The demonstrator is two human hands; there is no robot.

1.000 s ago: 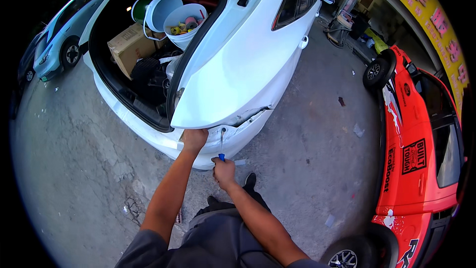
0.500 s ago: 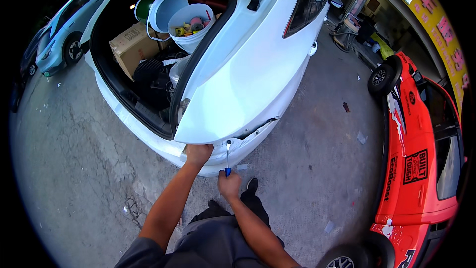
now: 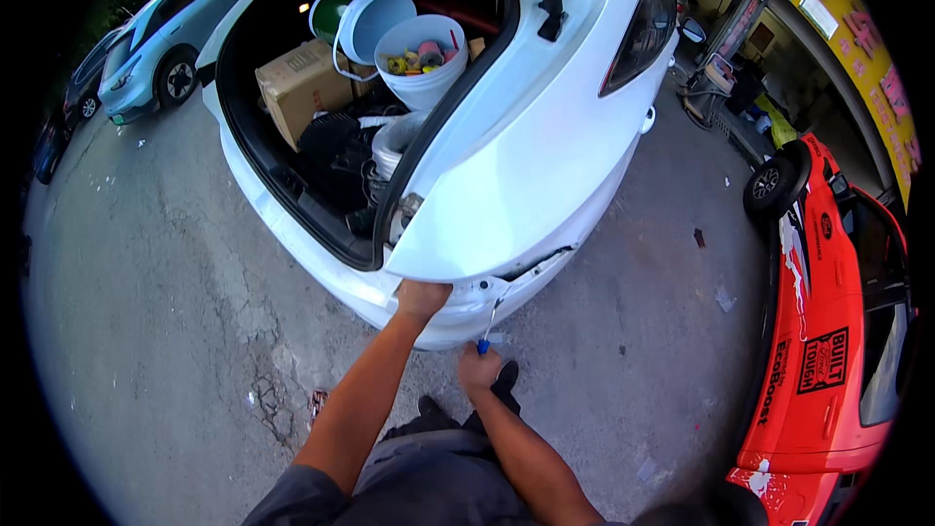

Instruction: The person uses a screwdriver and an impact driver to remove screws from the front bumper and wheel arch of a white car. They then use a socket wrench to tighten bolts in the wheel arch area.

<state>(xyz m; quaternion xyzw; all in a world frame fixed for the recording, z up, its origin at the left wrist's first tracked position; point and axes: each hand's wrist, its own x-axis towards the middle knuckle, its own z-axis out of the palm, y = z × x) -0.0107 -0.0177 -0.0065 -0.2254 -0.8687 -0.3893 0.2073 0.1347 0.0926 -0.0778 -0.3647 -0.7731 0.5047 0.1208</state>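
A white car (image 3: 545, 136) stands in front of me with its tailgate raised. Along its rear corner, the bumper (image 3: 467, 317) shows an open gap under the body panel. My left hand (image 3: 424, 298) reaches in beneath the panel's lower edge, where its fingers are hidden. To the right, my right hand (image 3: 479, 368) is closed around the blue handle of a slim metal-shafted tool, seemingly a ratchet wrench (image 3: 492, 319). Its shaft leans up toward the gap; whether the head touches anything cannot be made out.
The open trunk holds a cardboard box (image 3: 302, 88), a tipped white-and-green bucket (image 3: 375, 24) and a white bucket (image 3: 424, 58) with small items inside. A red pickup (image 3: 818, 331) is at right, another car (image 3: 166, 39) at far left. Cracked concrete ground (image 3: 195, 282) lies around.
The view has shifted, so the car appears farther right. In my right hand the tool has gone from nearly upright to leaning right. My left hand keeps its place at the panel edge.
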